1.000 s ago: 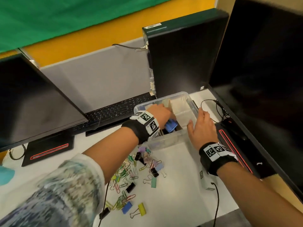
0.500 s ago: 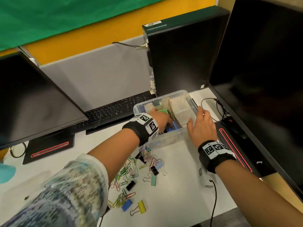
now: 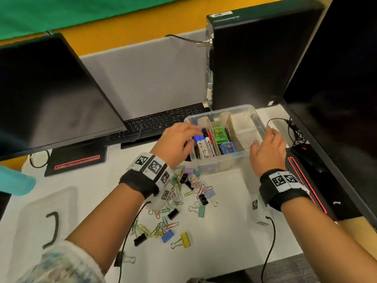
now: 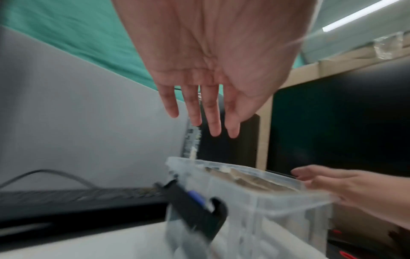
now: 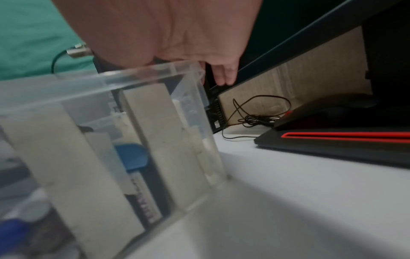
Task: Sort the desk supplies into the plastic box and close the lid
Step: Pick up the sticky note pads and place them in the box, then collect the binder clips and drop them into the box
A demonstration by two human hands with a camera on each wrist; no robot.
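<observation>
The box, clear plastic and lidless, sat between the person's two hands, its cardboard dividers marking off compartments. Markers filled the compartment just under the left hand, and a green case and a blue case lay in the next one toward the right hand. The two sections nearest the right hand looked bare.

The left hand hovered over the box's near corner, fingers straight and spread, holding nothing. The right hand rested against the box's side wall, its fingers extended along the rim; the wrist view showed them loose rather than wrapped around it, apparently steadying the box.

Behind the left wrist, toward the person, a scatter of paper clips and binder clips lay on the desk, including a blue clip and a yellow clip farthest from the box. The lid lay flat well to the outside of the left forearm.

By this evidence, the job was roughly half done: markers and cases were sorted, while all the clips remained to be gathered, probably into the bare sections, and the lid had yet to be fetched and pressed on.
</observation>
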